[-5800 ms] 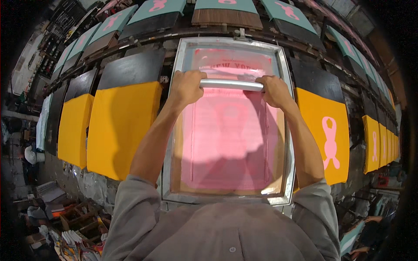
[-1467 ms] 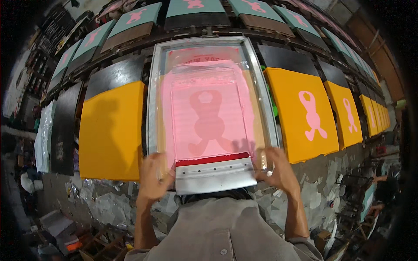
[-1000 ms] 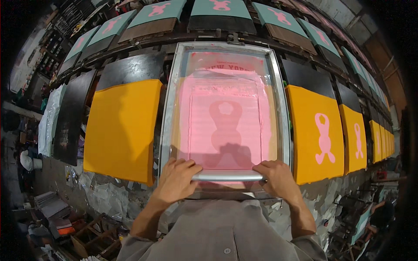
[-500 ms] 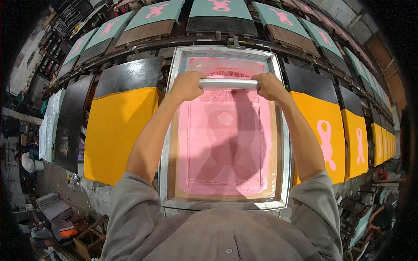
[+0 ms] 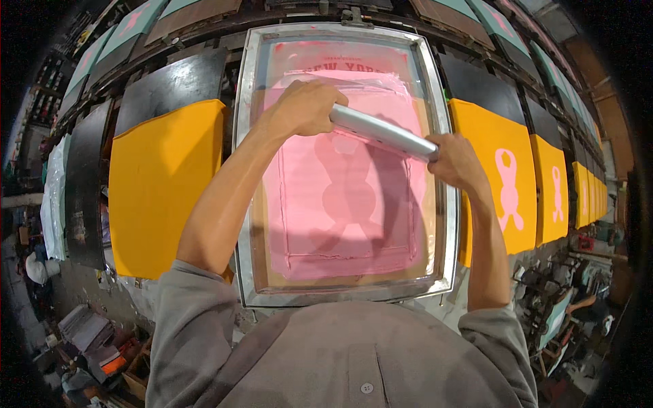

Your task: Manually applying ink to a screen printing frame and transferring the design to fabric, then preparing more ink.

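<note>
A silver squeegee (image 5: pixel 384 130) slants across the screen, its left end farther from me than its right. My left hand (image 5: pixel 309 107) is closed round the left end, and my right hand (image 5: pixel 457 160) grips the right end. Below it lies a metal-framed printing screen (image 5: pixel 242 204), its mesh coated with pink ink (image 5: pixel 343 231). A darker figure shape shows through the ink's middle. Ridges of ink line the sides and near end of the coated area, with a thicker band near the far end. The squeegee's lower edge is partly hidden, so I cannot tell whether it touches the mesh.
A plain yellow fabric panel (image 5: pixel 160 197) lies on a dark board to the left. On the right are yellow panels (image 5: pixel 500 183) with pink figures. Boards with teal panels (image 5: pixel 493 17) run along the far side. Piled clutter (image 5: pixel 88 333) is at lower left.
The squeegee has turned from level to slanted, its right end now nearer me. A band of ink now shows at the far end. The whole view has shifted, the frame sitting higher.
</note>
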Motion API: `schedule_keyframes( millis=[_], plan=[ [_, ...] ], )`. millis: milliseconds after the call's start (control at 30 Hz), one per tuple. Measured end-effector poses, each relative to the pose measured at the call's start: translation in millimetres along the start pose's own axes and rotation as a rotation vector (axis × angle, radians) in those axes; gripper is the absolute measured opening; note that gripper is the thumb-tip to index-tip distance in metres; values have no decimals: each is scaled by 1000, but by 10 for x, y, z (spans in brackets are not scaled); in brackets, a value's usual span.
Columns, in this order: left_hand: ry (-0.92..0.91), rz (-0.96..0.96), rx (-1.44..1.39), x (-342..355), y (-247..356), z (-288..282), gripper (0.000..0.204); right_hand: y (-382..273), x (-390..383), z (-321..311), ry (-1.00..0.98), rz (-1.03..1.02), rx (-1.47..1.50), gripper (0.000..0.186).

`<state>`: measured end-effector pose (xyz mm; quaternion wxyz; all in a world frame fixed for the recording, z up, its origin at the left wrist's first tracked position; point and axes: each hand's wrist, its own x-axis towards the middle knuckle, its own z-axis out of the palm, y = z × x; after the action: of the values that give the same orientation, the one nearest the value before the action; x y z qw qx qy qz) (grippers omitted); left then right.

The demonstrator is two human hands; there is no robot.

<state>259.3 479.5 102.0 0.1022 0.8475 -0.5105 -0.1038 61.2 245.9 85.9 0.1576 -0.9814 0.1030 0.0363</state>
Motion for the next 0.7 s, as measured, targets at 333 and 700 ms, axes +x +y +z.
schedule_keyframes(
  millis=[333,700],
  plan=[
    [-104,242,-59,-424,471,303,14,-451,-1332,273,-36,246,96,32],
    [-221,221,6,-1014,575,152,20,-956,-1789,352,-83,244,158,29]
  ],
)
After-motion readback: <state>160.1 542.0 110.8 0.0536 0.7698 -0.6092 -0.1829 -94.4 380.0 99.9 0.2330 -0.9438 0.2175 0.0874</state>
